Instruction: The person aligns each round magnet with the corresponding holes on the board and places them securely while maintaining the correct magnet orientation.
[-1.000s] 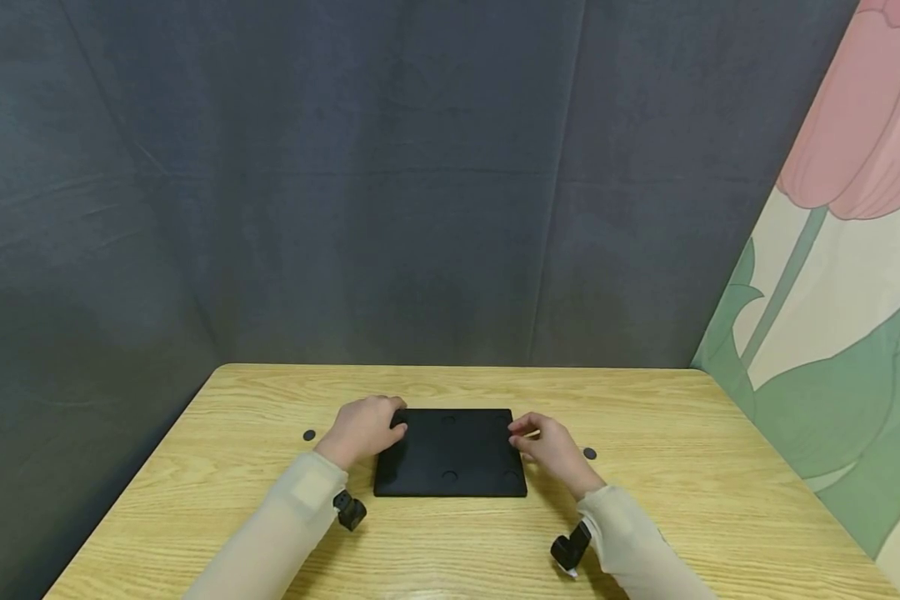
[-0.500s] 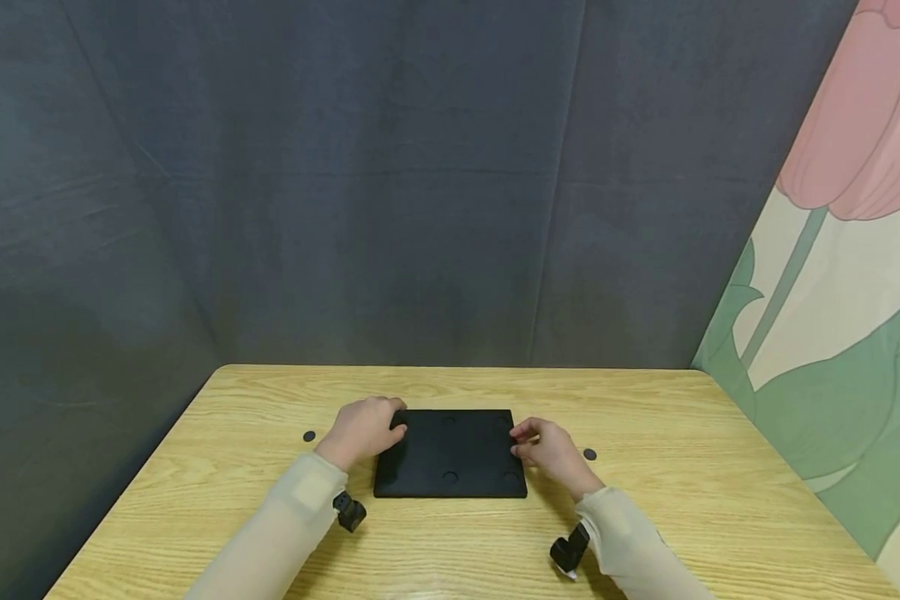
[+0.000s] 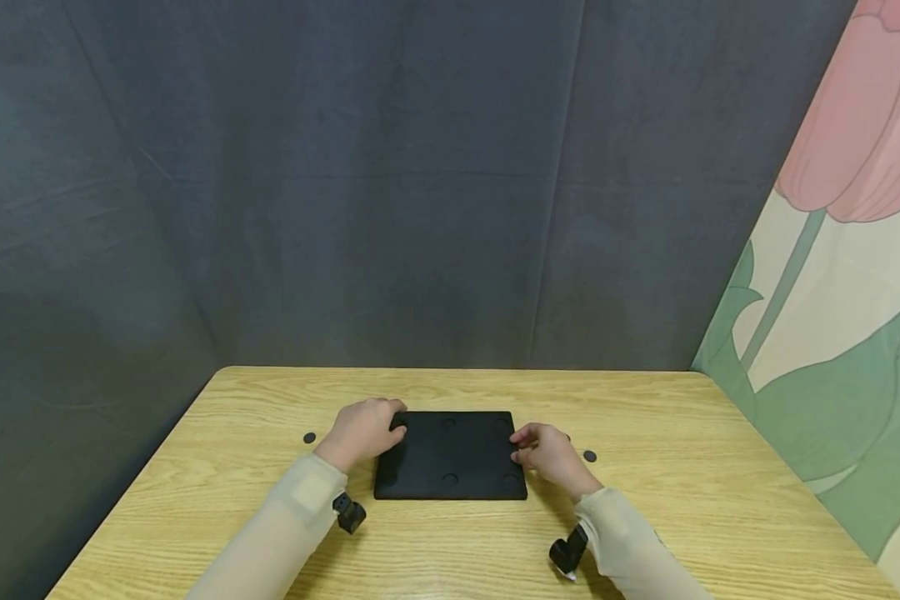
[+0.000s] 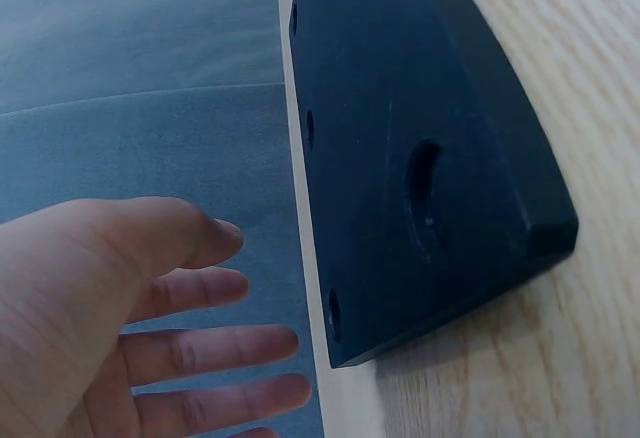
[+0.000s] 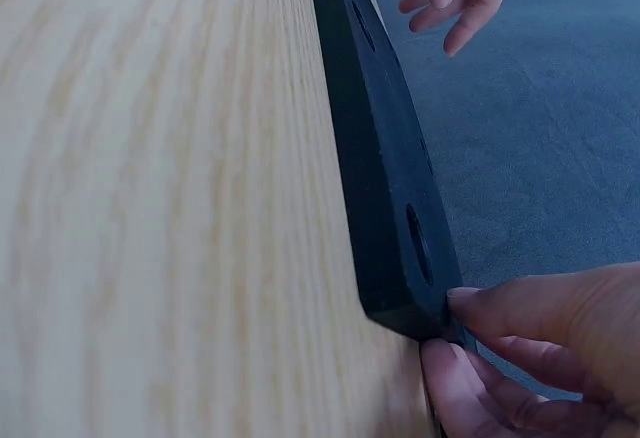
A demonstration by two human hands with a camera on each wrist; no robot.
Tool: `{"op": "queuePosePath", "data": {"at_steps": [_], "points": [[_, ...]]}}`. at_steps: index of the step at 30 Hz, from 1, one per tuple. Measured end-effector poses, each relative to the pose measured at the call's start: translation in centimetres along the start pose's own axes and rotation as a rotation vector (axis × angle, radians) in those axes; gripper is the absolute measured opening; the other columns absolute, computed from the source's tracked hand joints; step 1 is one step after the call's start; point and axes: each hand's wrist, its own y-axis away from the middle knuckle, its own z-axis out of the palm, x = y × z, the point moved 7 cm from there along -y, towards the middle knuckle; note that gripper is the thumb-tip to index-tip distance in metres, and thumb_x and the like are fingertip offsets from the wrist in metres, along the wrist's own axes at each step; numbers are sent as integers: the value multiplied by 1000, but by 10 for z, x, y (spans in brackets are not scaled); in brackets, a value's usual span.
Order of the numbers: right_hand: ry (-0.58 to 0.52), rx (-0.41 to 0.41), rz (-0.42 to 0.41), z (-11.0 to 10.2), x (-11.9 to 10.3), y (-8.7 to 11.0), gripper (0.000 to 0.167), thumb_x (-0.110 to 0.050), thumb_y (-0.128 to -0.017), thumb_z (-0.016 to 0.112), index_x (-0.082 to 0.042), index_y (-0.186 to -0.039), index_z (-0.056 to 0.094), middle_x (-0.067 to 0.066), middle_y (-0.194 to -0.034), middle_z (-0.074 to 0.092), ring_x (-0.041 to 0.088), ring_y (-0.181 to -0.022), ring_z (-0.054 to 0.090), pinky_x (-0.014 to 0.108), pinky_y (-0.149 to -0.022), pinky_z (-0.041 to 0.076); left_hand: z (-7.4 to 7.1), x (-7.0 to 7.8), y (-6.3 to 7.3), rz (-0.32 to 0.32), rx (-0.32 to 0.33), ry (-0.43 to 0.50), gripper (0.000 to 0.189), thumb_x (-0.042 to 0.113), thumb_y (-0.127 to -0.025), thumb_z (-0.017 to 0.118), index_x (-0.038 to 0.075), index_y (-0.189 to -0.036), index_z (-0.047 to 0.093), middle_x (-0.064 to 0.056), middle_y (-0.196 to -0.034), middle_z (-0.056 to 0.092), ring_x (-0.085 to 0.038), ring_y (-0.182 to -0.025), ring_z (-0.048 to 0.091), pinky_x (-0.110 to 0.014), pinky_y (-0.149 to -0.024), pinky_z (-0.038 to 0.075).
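A flat black board with several round recesses lies on the table. Over its far left corner reaches my left hand. In the left wrist view the fingers of that hand are spread, with nothing between them and a gap to the board. At the right edge is my right hand, thumb and fingertips parted. The right wrist view shows a fingertip of the right hand against the board's corner, beside a recess. Nothing else shows in its grasp.
One small dark disc lies left of the left hand. Another dark disc lies right of the right hand, with a dark sliver just behind that hand. A dark curtain hangs beyond the wooden table.
My right hand has shifted slightly toward me and its thumb and fingertips have moved farther apart. A dark sliver now shows behind it. My left hand and the board stay in place.
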Motion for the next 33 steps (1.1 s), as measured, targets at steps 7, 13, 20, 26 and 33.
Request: {"op": "queuePosePath", "data": {"at_steps": [7, 13, 20, 26, 33], "points": [[16, -1, 17, 0, -2, 1, 20, 4, -81, 70, -1, -100, 66, 9, -92, 62, 16, -73, 59, 29, -63, 52, -1, 0, 0, -2, 2, 2, 35, 31, -91, 66, 16, -122, 66, -8, -116, 69, -18, -81, 67, -37, -64, 54], [25, -4, 23, 0, -2, 1, 20, 4, -81, 71, -1, -100, 66, 10, -91, 61, 16, -73, 59, 29, -63, 52, -5, -3, 1, -18, -8, 36, 36, 30, -92, 65, 15, -125, 64, -8, -115, 69, -10, -51, 51, -28, -47, 40], [18, -4, 34, -1, 0, -1, 19, 4, -81, 71, -2, -99, 66, 9, -91, 61, 17, -73, 58, 28, -63, 51, -19, -13, 5, -44, 26, 74, 36, 33, -93, 63, 18, -126, 63, -4, -109, 70, -11, -73, 64, -29, -56, 47], [13, -9, 44, 0, 1, -1, 20, 4, -82, 71, -1, -100, 66, 10, -92, 61, 17, -72, 59, 29, -63, 51, -35, -29, 11, -68, 53, 185, 37, 32, -95, 59, 17, -129, 61, -7, -114, 69, -10, -65, 63, -30, -54, 47], [14, -11, 52, 0, 0, 0, 20, 4, -82, 71, -1, -101, 66, 10, -92, 61, 17, -72, 59, 29, -63, 52, -59, -60, 23, -102, 140, 292, 37, 31, -97, 57, 13, -129, 61, -9, -112, 69, -26, -97, 66, -43, -74, 54]]}}
